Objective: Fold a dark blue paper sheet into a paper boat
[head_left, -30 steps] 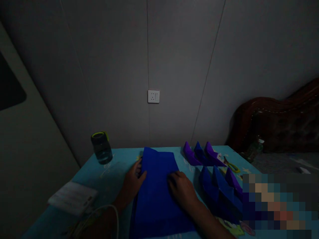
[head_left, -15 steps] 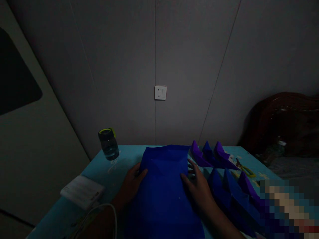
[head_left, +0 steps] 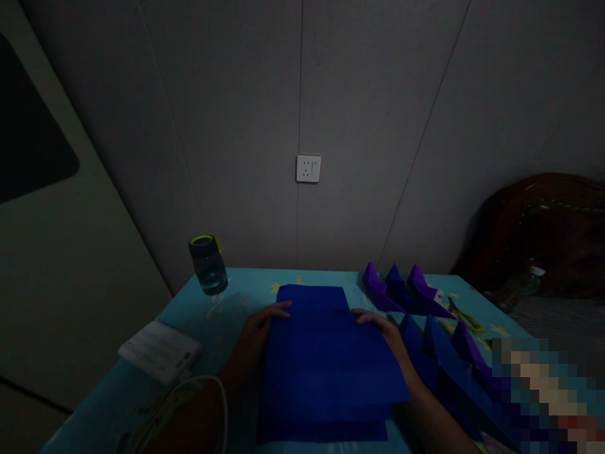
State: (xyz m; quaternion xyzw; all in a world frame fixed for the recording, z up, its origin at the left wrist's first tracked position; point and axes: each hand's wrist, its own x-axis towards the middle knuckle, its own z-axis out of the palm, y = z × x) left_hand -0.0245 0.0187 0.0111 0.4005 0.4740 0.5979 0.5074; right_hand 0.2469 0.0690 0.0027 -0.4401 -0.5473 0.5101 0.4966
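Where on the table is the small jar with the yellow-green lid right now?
In the head view, the jar stands at the table's far left corner near the wall, left of the blue paper sheet and beyond the white packet.

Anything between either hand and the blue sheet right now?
Nothing visible. The left hand lies at the left edge of the blue paper sheet, fingers curled onto its far corner; the right hand grips the right edge the same way. The folded paper shapes sit further right on the table, apart from the sheet.
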